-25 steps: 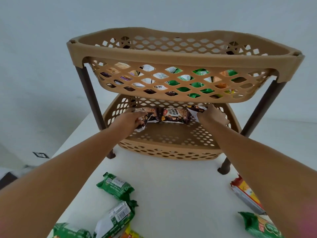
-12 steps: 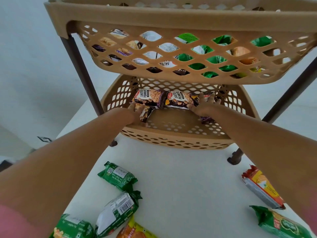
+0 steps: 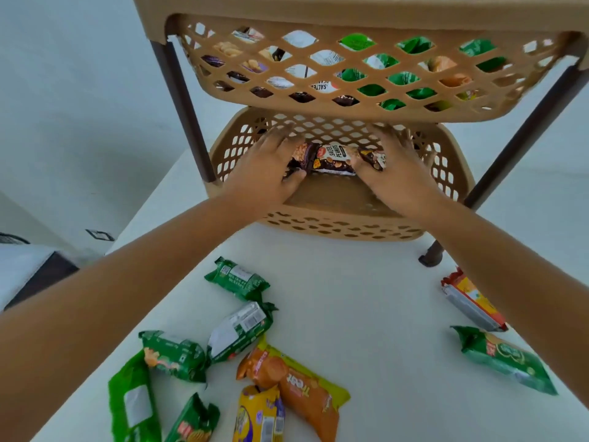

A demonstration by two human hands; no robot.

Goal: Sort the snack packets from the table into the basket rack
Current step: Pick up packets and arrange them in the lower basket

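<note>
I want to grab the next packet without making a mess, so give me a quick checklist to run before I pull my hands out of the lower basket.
1. Peanut packets lying inside the lower basket: ok.
2. Left hand free of packets: cannot tell; it rests on the left one.
3. Right hand free: cannot tell; it covers the right one.
4. Room left in lower basket: ok, front floor bare.
5. Packets still waiting on the table: ok, green packets nearest.
6. Upper basket clears both wrists: ok.
</note>
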